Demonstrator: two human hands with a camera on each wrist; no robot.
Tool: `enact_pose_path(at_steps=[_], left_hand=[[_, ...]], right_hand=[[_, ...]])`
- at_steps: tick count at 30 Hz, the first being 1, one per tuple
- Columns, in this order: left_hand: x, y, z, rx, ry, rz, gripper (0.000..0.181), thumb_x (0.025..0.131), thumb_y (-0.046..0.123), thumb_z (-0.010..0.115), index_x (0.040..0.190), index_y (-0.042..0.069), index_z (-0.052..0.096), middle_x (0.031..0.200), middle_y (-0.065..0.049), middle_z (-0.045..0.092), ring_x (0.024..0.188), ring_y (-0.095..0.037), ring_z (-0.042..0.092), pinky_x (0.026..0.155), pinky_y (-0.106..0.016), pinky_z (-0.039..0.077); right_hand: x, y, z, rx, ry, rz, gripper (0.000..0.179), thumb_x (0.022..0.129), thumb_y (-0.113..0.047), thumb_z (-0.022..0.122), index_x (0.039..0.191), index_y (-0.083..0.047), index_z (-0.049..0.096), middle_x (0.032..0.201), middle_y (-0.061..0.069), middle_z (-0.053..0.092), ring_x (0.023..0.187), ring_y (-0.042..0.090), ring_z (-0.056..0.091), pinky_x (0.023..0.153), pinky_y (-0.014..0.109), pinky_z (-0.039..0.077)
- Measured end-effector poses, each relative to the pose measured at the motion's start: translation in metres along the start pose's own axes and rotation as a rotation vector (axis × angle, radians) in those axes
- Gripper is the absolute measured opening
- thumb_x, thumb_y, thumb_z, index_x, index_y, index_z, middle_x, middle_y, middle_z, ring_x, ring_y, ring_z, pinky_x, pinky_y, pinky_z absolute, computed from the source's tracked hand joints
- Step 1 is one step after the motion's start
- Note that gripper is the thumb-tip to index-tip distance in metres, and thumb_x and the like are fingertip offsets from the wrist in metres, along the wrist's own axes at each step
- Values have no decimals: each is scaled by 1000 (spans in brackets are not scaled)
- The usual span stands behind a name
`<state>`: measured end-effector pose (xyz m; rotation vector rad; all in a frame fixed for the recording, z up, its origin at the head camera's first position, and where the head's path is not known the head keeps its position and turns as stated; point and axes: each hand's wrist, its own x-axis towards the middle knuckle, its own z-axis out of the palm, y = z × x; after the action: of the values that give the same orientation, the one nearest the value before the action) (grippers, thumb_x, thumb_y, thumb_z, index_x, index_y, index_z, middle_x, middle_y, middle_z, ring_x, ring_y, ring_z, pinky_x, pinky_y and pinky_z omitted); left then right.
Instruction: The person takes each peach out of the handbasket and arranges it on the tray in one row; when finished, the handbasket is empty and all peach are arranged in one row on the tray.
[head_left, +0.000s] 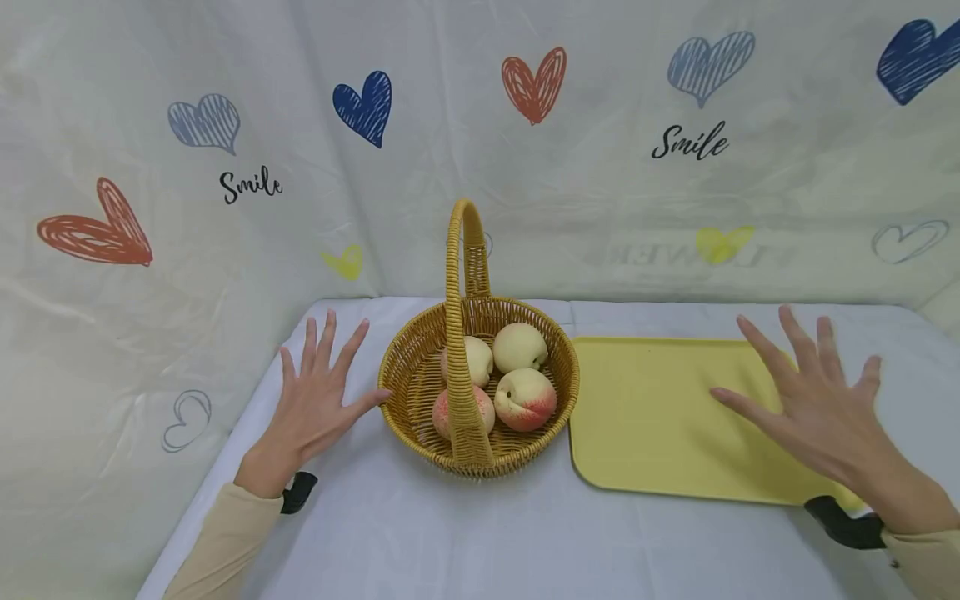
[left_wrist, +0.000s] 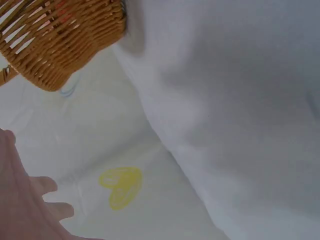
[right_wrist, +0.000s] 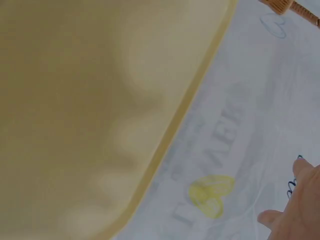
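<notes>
A brown wicker basket (head_left: 558, 333) with a tall arched handle (head_left: 454, 292) stands mid-table. Inside it lie several peaches (head_left: 527, 400), cream with pink-red patches. To the basket's left, my left hand (head_left: 315, 408) is held up with fingers spread, the thumb tip by the rim; I cannot tell if it touches. My right hand (head_left: 825, 408) hovers over the right part of a yellow tray (head_left: 637, 417), fingers also spread and holding nothing. The left wrist view catches the basket's woven side (left_wrist: 65, 45) and part of the left hand (left_wrist: 22, 195).
A white cloth (head_left: 525, 533) covers the table. Behind and to the left hangs a pale curtain (head_left: 600, 167) printed with hearts and "Smile". The tray sits close against the basket's right side. Black wrist straps (head_left: 298, 492) show below both hands.
</notes>
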<state>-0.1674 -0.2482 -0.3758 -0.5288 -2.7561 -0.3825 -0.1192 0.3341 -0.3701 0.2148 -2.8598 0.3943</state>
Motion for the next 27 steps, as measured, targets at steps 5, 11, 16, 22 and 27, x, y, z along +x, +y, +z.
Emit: enact_pose_path(at_steps=[5,11,16,22,27], left_hand=[[2,8,0,-165,16,21,91,97,56,68,169,26,20,172,-19,18,156,-43,20,114,-73,27],[8,24,3,-543,-95,-60,80,104,46,63,167,21,20,167,-12,24,148,-35,36,109,-59,43],[13,29,14,-734,-197,-158,90,101,46,68,168,18,16,170,-11,19,150,-35,33,112,-58,41],[14,28,26,-849,-286,-190,100,99,44,72,169,16,5,172,-12,15,154,-34,27,121,-58,28],[15,29,29,-899,-310,-205,99,101,42,69,169,18,1,173,-12,12,155,-36,25,121,-58,26]], right_hand=[[7,-18,-1,33,8,-52,94,95,-55,68,169,-31,15,173,23,6,156,53,-8,103,88,-8],[30,-57,-4,101,178,-265,92,81,-37,87,158,-15,41,157,28,37,143,55,33,103,81,23],[47,-101,-5,205,205,-393,92,77,-22,89,154,-8,42,154,27,40,137,50,39,98,77,30],[56,-147,5,329,38,-481,77,86,-24,88,149,-8,48,150,18,45,135,41,46,101,64,44],[62,-170,20,371,-114,-522,56,89,-21,86,137,-9,59,140,13,51,120,33,55,91,51,52]])
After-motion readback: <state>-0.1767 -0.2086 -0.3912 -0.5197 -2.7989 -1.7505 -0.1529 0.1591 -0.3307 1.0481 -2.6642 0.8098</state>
